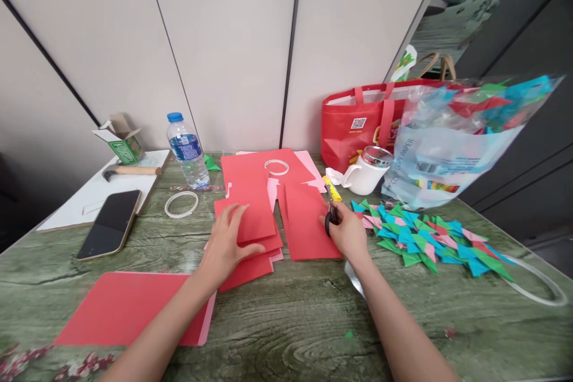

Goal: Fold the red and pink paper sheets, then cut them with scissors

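My left hand (227,243) lies flat with spread fingers on a stack of red paper pieces (250,221) at the table's middle. My right hand (347,233) is closed around the dark handles of scissors (332,206), whose yellow part points away from me. It rests at the right edge of another red paper piece (307,224). Behind them lie larger red and pink sheets (268,170) with a tape ring (276,167) on top.
A pile of folded blue, green and pink paper triangles (425,239) lies right, beside a white mug (369,174), a plastic bag (447,143) and a red bag (358,125). Left: phone (110,224), water bottle (188,152), tape ring (181,203), hammer (129,171), red sheet (129,307).
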Available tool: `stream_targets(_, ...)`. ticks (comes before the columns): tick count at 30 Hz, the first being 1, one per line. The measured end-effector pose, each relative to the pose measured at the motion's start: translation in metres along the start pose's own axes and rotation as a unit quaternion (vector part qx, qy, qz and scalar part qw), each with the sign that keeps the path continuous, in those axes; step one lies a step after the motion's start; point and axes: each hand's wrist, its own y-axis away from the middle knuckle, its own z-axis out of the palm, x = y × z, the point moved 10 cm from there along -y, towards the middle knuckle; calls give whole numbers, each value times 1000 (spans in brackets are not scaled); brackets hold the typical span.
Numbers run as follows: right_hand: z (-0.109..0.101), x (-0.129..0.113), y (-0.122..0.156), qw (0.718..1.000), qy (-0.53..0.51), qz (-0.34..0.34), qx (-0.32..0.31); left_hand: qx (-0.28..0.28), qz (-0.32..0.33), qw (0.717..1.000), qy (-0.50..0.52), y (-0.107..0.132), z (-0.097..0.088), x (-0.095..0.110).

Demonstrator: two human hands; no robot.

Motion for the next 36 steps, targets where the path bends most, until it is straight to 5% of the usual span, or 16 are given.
stream_targets(2,-4,-2,0,992,123,-21,30,-40,26,999,-26,0,11,1)
stream_targets(4,6,-18,6,986,137,-90,26,-62,40,996,-45,2,19,2)
stream_targets(7,32,-48,24,978,48,-202,-37,-55,30,997,-53,4,21,-1)
stream_targets(10,65,-61,42,961,37,-236,-137,-30,14,999,-40,3,17,-5)
stream_targets(14,79,-59,48,964,41,-212,-158,-5,11,1000,-23,1,10,-7)
stream_targets(23,66,-20,26,984,120,-100,-89,-17,-9,999,-30,-1,5,-8)
stream_targets(30,57,-26,29,989,82,-114,-50,16,32,999,-37,0,3,-7)
stream_targets(36,68,-32,34,976,147,-127,-102,15,32,999,-37,0,2,-5)
